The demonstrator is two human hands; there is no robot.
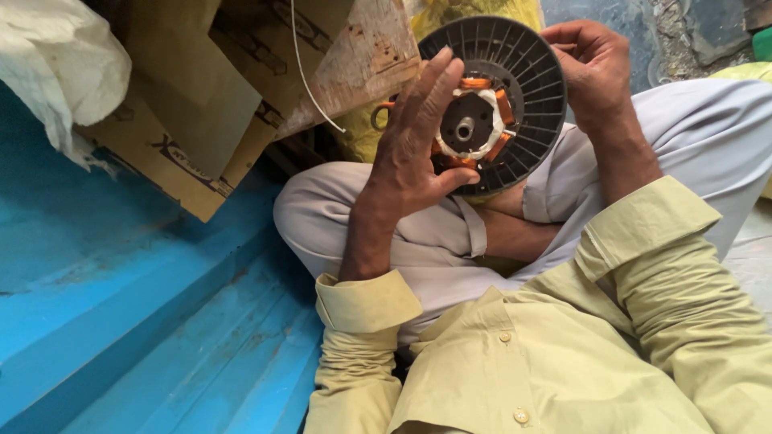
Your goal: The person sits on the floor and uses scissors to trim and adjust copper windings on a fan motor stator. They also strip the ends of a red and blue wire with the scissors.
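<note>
Looking down from the head camera, I see a bright blue painted floor with ridged planks running toward the lower left, scuffed in places. Flattened brown cardboard leans against a worn wooden board, a white sack bulges in the upper left corner, and a thin white wire trails across the board. A yellow sack sits behind the hands. I am seated with legs folded, in pale grey trousers and a yellow-green shirt. The round black disc is held up in front of my knees, well clear of the floor, tilted to face me. It has thin radial ribs around its rim, a grey metal hub in the middle, and copper coils wrapped with white and orange insulation around that hub. My left hand is curled around its left edge, fingers stretched over the front. My right hand grips the upper right rim, fingers bent over it.
</note>
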